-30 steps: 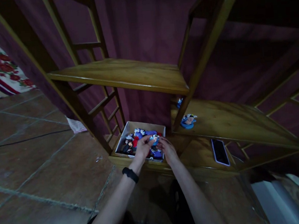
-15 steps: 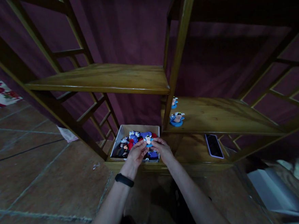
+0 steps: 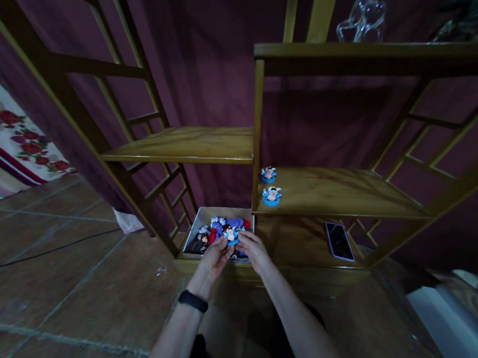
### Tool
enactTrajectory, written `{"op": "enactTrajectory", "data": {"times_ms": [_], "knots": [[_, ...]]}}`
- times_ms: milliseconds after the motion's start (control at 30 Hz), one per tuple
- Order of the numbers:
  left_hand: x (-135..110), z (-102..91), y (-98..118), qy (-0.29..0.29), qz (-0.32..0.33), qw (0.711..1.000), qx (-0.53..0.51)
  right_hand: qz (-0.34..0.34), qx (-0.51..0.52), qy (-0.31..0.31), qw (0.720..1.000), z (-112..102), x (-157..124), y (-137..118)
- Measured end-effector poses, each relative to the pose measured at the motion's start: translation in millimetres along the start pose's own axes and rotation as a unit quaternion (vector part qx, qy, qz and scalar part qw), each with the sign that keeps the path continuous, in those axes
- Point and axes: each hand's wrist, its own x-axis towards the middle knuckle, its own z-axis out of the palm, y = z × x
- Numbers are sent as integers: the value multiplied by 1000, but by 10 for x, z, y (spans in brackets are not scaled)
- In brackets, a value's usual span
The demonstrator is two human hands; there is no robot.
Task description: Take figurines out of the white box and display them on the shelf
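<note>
A small figurine [image 3: 231,235] with a white and pink body on a blue round base is held between both hands. My left hand [image 3: 216,255], with a black band on the wrist, grips its left side, and the fingers of my right hand [image 3: 252,249] close on its right side. Just behind and below the hands stands an open cardboard box [image 3: 191,238] full of several figurines in purple, red, black and white. Two similar blue-based figurines, a front one [image 3: 272,196] and a back one [image 3: 268,174], stand upright at the left end of the right shelf.
The wooden shelf unit has a right shelf [image 3: 330,194] and a higher left shelf [image 3: 187,144]. A phone [image 3: 339,241] lies on the bottom board. A glass animal ornament [image 3: 364,15] stands on the top shelf. A dark cable [image 3: 55,249] runs over the tiled floor.
My view has tilted up and shifted, showing the top shelf and both shelf figurines fully. Both hands still hold the same figurine over the box's front part.
</note>
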Motion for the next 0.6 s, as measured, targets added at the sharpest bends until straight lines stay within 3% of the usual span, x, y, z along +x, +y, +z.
{"op": "enactTrajectory", "data": {"times_ms": [167, 400, 600], "knots": [[-376, -1, -102, 13, 30, 998, 50, -18, -61, -6, 998, -101, -334, -2], [-911, -81, -493, -5, 51, 993, 102, -8, -140, -12, 990, -351, -949, -2], [-1230, 25, -698, -6, 73, 988, 133, -27, -177, -23, 984, -463, -1310, -56]]}}
